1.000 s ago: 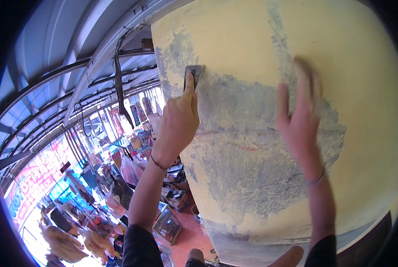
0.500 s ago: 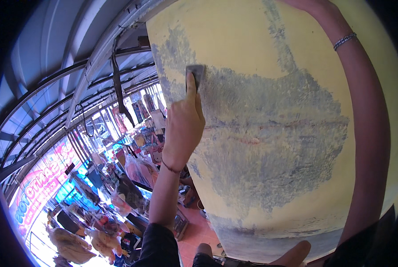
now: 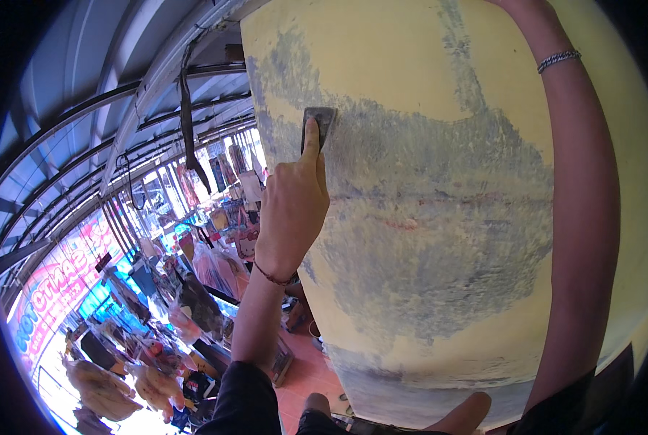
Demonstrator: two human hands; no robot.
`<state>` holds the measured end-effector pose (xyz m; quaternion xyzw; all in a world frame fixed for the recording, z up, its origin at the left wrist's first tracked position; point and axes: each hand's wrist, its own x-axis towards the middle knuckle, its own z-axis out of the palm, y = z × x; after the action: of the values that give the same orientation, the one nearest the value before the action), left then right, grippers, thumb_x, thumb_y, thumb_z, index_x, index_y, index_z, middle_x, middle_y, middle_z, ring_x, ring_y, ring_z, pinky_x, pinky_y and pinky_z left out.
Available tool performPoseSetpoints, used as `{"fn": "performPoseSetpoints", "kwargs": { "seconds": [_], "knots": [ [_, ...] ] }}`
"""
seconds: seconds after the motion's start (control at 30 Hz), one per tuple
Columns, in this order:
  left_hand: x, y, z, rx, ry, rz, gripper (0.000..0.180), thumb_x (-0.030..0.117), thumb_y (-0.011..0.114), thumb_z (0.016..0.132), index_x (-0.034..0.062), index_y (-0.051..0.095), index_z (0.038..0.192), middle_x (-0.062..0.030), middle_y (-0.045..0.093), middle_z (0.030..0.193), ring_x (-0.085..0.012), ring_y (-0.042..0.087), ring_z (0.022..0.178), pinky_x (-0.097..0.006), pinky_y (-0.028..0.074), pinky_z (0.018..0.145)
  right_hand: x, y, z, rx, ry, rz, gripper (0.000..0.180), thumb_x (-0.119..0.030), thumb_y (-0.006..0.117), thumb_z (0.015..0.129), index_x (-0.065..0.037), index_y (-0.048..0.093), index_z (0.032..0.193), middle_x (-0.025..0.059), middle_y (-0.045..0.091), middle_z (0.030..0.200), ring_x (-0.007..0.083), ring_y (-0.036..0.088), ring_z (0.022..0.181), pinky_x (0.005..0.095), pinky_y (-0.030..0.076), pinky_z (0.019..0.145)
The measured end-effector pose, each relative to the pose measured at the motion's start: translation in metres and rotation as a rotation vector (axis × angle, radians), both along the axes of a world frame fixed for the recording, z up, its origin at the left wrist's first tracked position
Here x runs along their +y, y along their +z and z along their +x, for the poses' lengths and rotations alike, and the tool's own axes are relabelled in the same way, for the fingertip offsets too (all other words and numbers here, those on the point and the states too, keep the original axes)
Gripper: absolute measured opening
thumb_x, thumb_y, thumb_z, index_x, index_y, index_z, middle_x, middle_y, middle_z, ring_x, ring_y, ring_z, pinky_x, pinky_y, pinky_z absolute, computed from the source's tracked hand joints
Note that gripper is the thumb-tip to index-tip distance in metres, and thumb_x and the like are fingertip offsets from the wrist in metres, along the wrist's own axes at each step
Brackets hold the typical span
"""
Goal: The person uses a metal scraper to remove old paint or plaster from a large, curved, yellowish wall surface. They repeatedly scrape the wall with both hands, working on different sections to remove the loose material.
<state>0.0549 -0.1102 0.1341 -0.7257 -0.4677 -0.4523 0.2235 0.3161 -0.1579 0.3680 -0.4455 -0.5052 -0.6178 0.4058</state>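
Observation:
My left hand (image 3: pixel 292 210) grips a small dark scraper (image 3: pixel 325 117), its index finger stretched along the blade. The blade lies against the pale yellow wall (image 3: pixel 382 43), at the upper left edge of a large rough grey patch (image 3: pixel 433 159). A horizontal crack-like line with reddish marks runs across that patch. On the right, my right forearm (image 3: pixel 588 181) reaches up along the wall, a chain bracelet (image 3: pixel 559 61) near its wrist. Only the base of my right hand (image 3: pixel 521 6) shows at the top edge; its fingers are out of the picture.
Left of the wall's edge, bagged goods (image 3: pixel 215 268) and plush toys (image 3: pixel 99 388) hang in a crowded stall area. A dark strip (image 3: pixel 188 123) dangles from the metal roof frame (image 3: pixel 146 101). Below are a reddish tiled floor (image 3: pixel 306 370) and my knees (image 3: pixel 469 413).
The view has shifted slightly. The scraper stays against nearly the same part of the wall in my left hand. My right forearm appears a little farther left in the picture.

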Motion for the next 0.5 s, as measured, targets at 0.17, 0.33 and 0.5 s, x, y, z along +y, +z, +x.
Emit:
{"fn": "performPoseSetpoints", "kwargs": {
  "seconds": [0.17,0.33,0.5],
  "knots": [
    [0.0044,-0.0021,0.0010,-0.022,0.084,0.066,0.049,0.017,0.048,0.108,-0.0017,0.046,0.153,-0.0221,0.063,0.063,-0.0361,0.069,0.057,-0.049,0.056,0.054,0.0003,0.0028,0.0000,0.018,-0.002,-0.029,0.059,-0.040,0.052,0.103,0.004,0.054,0.143,0.0305,0.046,0.153,0.0424,0.037,0.148,0.0468,0.029,0.124],
    [0.0042,0.0044,0.0017,0.054,0.166,0.186,0.052,0.010,0.050,0.103,-0.0013,0.045,0.153,-0.0197,0.064,0.063,-0.0310,0.069,0.054,-0.044,0.057,0.049,-0.0005,0.0046,-0.0012,0.035,-0.013,-0.044,0.059,-0.039,0.053,0.101,0.005,0.055,0.142,0.0300,0.049,0.151,0.0411,0.038,0.148,0.0465,0.031,0.124],
    [0.0054,0.0043,0.0020,0.076,0.154,-0.024,0.061,-0.001,0.053,0.093,-0.0041,0.044,0.153,-0.0190,0.064,0.062,-0.0286,0.069,0.052,-0.042,0.058,0.049,0.0025,0.0058,0.0010,0.035,-0.002,-0.016,0.060,-0.038,0.054,0.101,0.005,0.055,0.142,0.0288,0.050,0.151,0.0395,0.039,0.148,0.0455,0.031,0.124]
  ]
}}
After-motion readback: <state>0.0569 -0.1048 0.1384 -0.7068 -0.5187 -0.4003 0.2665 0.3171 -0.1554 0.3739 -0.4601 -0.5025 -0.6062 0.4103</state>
